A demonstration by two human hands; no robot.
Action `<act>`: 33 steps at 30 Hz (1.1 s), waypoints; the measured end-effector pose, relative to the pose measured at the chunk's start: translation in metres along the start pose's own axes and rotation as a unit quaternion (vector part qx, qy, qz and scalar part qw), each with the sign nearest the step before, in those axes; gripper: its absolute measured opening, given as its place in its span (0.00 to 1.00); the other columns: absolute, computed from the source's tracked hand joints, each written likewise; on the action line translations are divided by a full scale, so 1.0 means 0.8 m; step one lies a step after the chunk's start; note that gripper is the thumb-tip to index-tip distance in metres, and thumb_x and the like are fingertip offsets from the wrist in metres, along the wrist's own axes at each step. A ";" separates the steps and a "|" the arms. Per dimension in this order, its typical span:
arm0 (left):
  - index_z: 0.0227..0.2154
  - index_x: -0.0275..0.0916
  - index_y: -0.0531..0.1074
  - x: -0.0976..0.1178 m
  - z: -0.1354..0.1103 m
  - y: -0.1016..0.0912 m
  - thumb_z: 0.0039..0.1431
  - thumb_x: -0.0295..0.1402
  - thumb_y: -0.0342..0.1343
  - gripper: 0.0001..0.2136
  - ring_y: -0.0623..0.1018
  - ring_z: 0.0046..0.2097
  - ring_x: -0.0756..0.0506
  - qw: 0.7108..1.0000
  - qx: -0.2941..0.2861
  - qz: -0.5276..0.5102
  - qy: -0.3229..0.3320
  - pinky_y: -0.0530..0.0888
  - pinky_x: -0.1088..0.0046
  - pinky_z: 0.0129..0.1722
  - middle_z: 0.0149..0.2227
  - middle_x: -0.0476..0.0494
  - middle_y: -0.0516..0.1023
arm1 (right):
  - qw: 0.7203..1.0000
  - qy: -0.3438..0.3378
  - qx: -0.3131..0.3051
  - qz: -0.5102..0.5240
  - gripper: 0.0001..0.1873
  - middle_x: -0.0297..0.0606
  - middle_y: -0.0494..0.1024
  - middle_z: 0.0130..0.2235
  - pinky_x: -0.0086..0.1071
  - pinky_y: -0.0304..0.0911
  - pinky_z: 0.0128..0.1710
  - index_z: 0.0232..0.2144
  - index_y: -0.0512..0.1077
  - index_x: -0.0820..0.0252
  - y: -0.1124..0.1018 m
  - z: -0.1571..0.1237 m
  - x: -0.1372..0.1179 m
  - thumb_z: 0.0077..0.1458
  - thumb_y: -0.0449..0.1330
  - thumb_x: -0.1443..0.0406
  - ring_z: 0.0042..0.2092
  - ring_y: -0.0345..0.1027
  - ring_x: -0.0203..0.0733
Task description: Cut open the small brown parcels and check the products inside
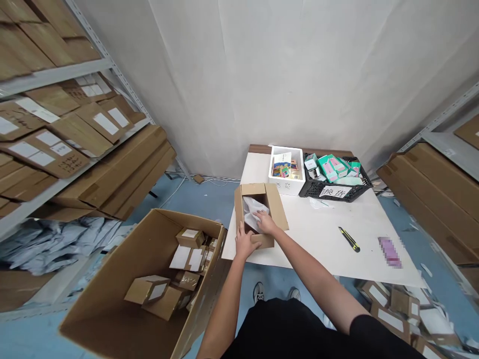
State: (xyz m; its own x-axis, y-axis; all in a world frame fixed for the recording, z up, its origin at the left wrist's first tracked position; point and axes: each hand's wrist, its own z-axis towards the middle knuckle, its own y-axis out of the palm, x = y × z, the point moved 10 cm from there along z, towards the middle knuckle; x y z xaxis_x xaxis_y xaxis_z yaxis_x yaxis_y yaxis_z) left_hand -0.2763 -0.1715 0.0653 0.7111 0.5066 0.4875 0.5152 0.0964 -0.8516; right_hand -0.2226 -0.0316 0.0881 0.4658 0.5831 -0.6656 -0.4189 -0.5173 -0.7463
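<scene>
A small open cardboard box (279, 207) stands at the near left corner of the white table (329, 234). White wrapped packing (252, 209) fills its inside. My left hand (245, 243) grips the box's near left corner, fingers curled on the cardboard. My right hand (266, 222) reaches into the box and rests on the white packing, fingers bent over it.
A large open carton (112, 294) with several small labelled boxes stands on the floor at left. A white foam bin (287, 185) and a black crate (339, 190) sit at the table's far side. A utility knife (349, 239) lies at right. Shelves of cartons flank both sides.
</scene>
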 end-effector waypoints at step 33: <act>0.39 0.46 0.82 0.691 -0.254 0.242 0.66 0.35 0.60 0.05 0.49 0.76 0.28 0.818 0.015 -0.032 0.575 0.58 0.36 0.70 0.77 0.50 0.49 | 0.790 0.343 0.461 -0.213 0.08 0.47 0.59 0.73 0.54 0.61 0.66 0.42 0.79 0.57 -0.409 -0.773 0.281 0.59 0.67 0.65 0.74 0.49 0.59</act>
State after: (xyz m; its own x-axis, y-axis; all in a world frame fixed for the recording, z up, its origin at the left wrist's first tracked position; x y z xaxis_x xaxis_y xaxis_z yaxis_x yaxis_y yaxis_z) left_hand 0.3135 -0.0466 0.2094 0.6716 -0.6386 0.3758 0.5697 0.1209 -0.8129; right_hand 0.5010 -0.1186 0.1808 0.8985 -0.0589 -0.4351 -0.3521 0.4954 -0.7941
